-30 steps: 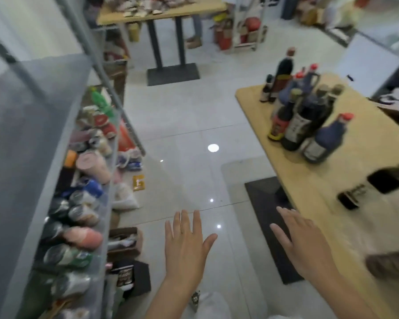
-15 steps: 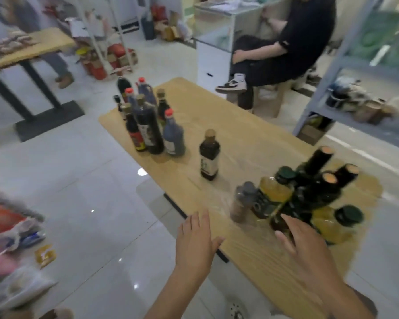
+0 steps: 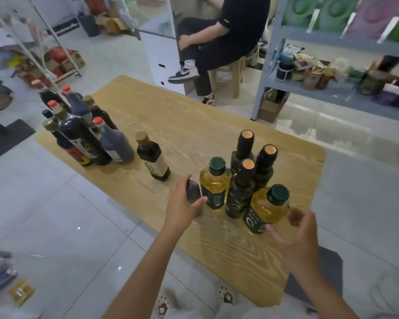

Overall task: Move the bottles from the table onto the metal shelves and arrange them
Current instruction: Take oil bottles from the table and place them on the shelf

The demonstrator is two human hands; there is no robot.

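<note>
On the wooden table, my left hand grips a small dark bottle at the near edge. My right hand is cupped beside a yellow oil bottle with a green cap, thumb at its base, fingers blurred and a little apart from it. A second yellow oil bottle and three dark green bottles with orange tops stand between my hands. A single brown bottle stands further left. A cluster of dark sauce bottles fills the table's far left corner.
A grey metal shelf with jars and packets stands at the back right. A person in black sits on a stool behind the table. Packets lie on the tiled floor at the lower left.
The view has swung from the shelf on the left to the table. Both hands have moved forward over the table; my left hand has closed around the small dark bottle and my right has reached the yellow oil bottle.
</note>
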